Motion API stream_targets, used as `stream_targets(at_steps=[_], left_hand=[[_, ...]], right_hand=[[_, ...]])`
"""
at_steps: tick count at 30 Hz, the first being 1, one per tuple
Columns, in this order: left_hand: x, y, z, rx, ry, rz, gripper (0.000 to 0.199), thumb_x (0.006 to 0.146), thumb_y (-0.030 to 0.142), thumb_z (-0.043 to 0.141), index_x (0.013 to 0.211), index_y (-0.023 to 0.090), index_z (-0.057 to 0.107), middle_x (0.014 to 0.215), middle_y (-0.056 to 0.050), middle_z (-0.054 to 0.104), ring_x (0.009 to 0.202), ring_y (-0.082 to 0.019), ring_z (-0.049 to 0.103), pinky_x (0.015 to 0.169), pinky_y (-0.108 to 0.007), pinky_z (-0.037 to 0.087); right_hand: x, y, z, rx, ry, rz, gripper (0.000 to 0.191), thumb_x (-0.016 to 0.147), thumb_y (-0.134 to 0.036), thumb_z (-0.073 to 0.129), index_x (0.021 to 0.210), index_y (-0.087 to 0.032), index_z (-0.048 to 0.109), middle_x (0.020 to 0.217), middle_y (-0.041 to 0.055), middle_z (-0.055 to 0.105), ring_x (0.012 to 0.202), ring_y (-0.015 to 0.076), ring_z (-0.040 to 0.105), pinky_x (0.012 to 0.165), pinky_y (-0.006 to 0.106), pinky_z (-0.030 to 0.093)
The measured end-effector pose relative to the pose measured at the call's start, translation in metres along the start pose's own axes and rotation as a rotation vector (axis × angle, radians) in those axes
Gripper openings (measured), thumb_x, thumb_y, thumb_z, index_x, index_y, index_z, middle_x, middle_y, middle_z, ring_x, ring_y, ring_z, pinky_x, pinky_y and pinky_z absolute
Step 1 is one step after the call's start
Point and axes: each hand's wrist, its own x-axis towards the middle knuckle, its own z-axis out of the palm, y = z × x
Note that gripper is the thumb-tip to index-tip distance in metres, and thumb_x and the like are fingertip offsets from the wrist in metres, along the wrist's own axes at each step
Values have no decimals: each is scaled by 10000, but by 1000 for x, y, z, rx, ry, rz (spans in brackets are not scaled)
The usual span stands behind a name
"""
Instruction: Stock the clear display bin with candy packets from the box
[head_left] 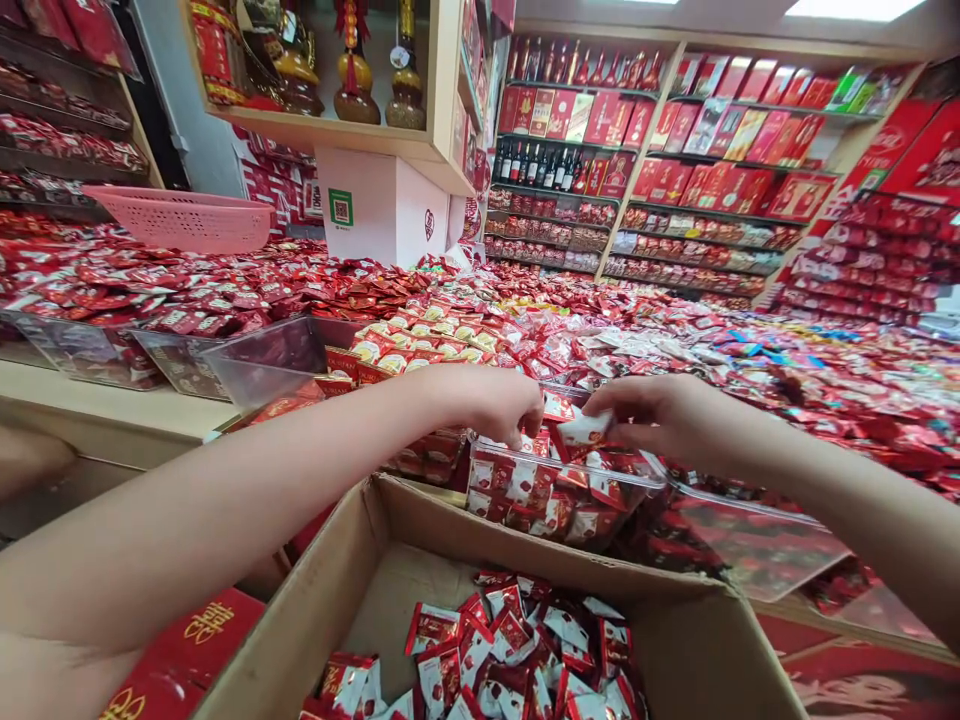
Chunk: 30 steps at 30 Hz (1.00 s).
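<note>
My left hand (501, 402) reaches down into a clear plastic bin (570, 470) of small red-and-white candy packets (525, 482). Its fingers are curled down among the packets, and whatever they may grip is hidden. On the bin's right side, my right hand (656, 415) has thumb and fingers closed at the edge of a red-and-white candy packet (585, 431), slightly blurred. Just below the bin, nearest me, stands an open cardboard box (345, 580). A loose heap of similar candy packets (480, 650) lies in it.
Neighbouring clear bins (262, 355) stand left, with more (757, 535) at right. Wrapped sweets (225, 290) spread across the wide display. A pink basket (187, 218) sits back left. An overhanging cabinet (337, 130) juts above, and red boxes (195, 640) lie lower left.
</note>
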Motion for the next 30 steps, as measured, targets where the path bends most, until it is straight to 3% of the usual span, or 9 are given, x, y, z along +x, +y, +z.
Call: stream_targets(at_steps=[4,7,13,19,26,30], left_hand=[[5,2,-2,37,-100,-8,298,640,160,561,922,193,654,817,-29,665,618,-136,537,558,-229,383],[12,-3,0,31,-141,-6,317,605,182,601,917,203,657,780,-25,667,605,-143,534,545,-232,388],[31,-10,10,20,-209,-20,322,513,196,668,835,214,676,662,-14,652,526,-139,512,507,-234,387],[33,-9,12,-12,-217,-25,287,497,160,639,774,220,682,628,8,636,507,-129,498,489,-223,379],[32,-10,8,-50,-219,-17,364,520,158,620,875,224,666,672,9,652,540,-130,501,517,-227,382],[34,-9,11,-84,-223,30,274,547,192,635,818,215,671,706,18,657,566,-116,511,525,-207,372]], right_hand=[[12,-1,4,-192,-250,-62,343,636,-59,467,834,-236,683,755,3,679,670,161,585,637,271,418],[18,1,9,-200,-378,-44,404,560,-26,457,814,-243,684,659,-9,653,582,144,544,533,241,380],[31,1,23,-107,-482,63,173,513,-69,518,599,-186,611,552,-14,576,513,126,476,453,218,337],[33,7,32,60,-463,69,92,590,-173,537,647,-175,610,573,-24,585,528,107,480,487,204,369],[33,15,41,196,-496,98,85,591,-180,532,637,-173,603,541,-36,580,478,96,484,463,199,383],[33,14,41,204,-491,96,88,601,-173,514,639,-170,593,542,-37,565,474,91,470,459,199,372]])
